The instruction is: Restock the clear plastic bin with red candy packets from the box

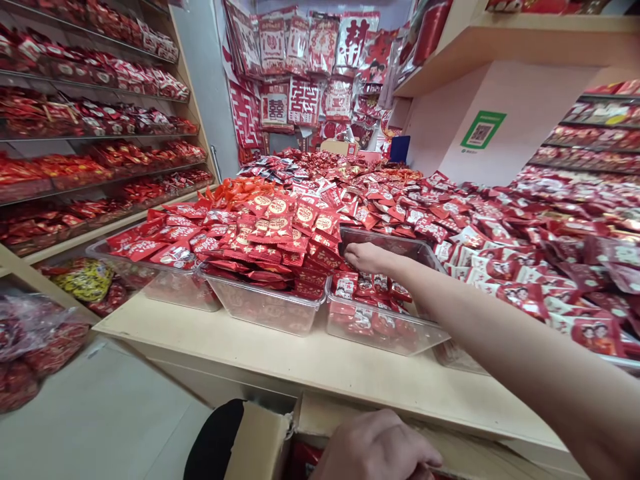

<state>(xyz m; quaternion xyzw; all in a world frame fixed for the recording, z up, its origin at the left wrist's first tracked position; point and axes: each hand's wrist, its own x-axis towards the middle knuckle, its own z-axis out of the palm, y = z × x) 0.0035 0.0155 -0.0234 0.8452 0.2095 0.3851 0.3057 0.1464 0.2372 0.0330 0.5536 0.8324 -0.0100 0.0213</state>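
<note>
A cream counter (280, 350) runs across at 12 o'clock, with a row of clear plastic bins (267, 310) directly on it, heaped with red packets (265, 233). Wall shelves (193, 113) at 10 o'clock carry more packets.

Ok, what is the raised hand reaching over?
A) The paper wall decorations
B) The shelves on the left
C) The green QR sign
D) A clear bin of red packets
D: the right hand is stretched out over a clear bin of red packets on the counter.
</note>
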